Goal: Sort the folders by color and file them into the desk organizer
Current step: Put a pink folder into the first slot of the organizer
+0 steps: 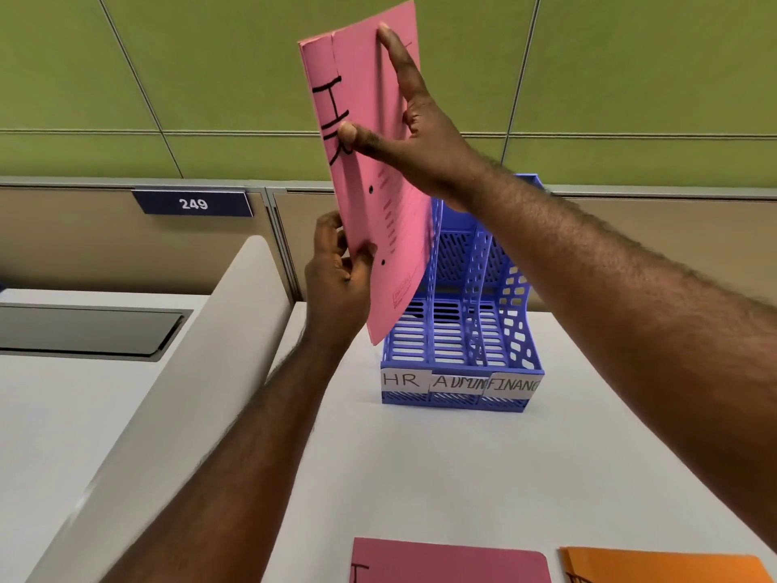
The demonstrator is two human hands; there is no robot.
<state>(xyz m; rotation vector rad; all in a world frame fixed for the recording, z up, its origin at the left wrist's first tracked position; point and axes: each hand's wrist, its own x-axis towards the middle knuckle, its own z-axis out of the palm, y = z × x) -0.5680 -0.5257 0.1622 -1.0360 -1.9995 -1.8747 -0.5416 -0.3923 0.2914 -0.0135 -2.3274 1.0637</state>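
Note:
A pink folder [370, 98] marked "HR" in black stands upright in the air, its lower corner just above the left slot of the blue desk organizer [462, 330]. My left hand [338, 271] grips its lower left edge. My right hand [408, 115] holds its upper part, thumb on the front and fingers spread over the cover. The organizer has three slots, all bare inside, with paper labels HR, ADMIN and FINANCE on its front. A second pink folder [450, 561] and an orange folder [664, 568] lie flat at the near edge of the white desk [420, 469].
A white curved partition [202, 372] runs along the desk's left side, with another desk and a grey recessed panel [84, 330] beyond it. A beige and green cubicle wall with a "249" plate [193, 203] rises right behind the organizer.

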